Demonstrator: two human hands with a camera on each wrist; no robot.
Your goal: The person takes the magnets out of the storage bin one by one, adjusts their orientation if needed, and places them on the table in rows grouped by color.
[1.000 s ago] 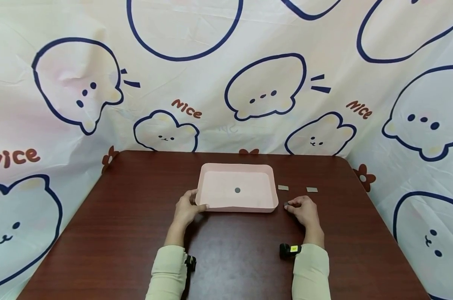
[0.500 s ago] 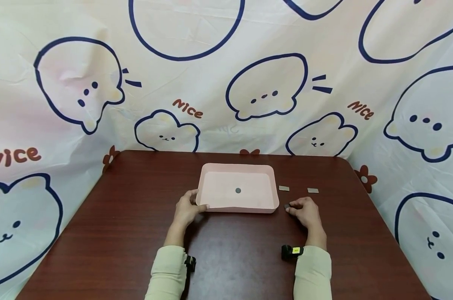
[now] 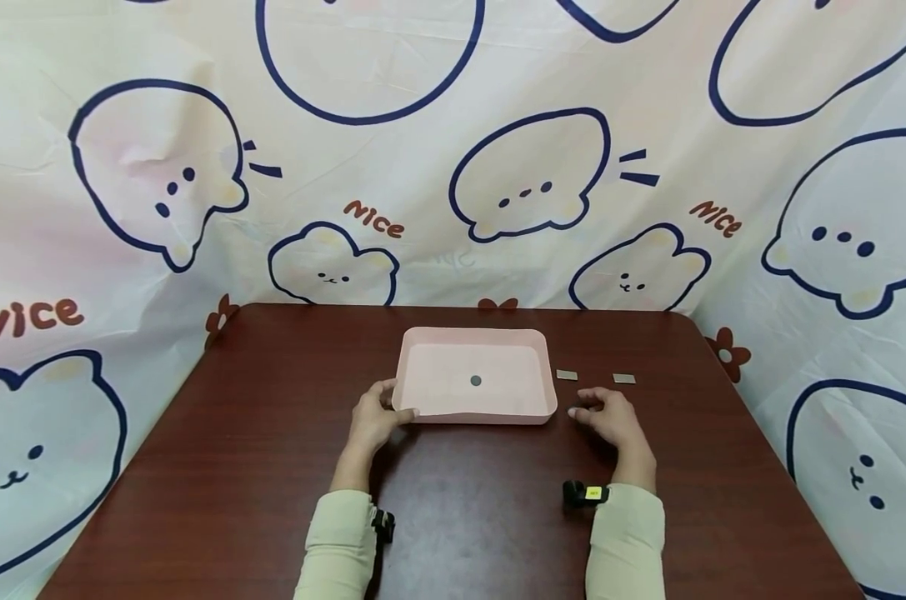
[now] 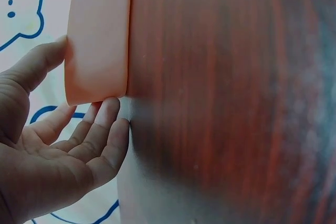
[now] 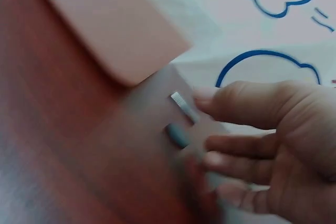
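A shallow pale pink tray [image 3: 437, 392] sits on the table, with a dark grey-green disc [image 3: 476, 381] lying inside. My left hand [image 3: 372, 421] holds its near left corner; in the left wrist view the thumb [image 4: 44, 61] is at the rim and the fingertips touch the end wall. To the right of the tray hovers my right hand [image 3: 610, 418], thumb and forefinger spread apart. In the right wrist view a dark rounded piece [image 5: 177, 136] shows just beyond the fingertips, apart from them. Beside it is a small silvery rectangular piece [image 5: 182, 107]; this view is blurred.
Two small silvery rectangular pieces lie right of the tray, a nearer one [image 3: 567, 375] and a farther one [image 3: 623, 378]. The brown wooden table [image 3: 220, 467] ends at a cloth backdrop [image 3: 415, 167] with cartoon drawings.
My right thumb and forefinger have parted from the dark piece they were pinching beside the tray. The left hand and the tray have stayed in place.
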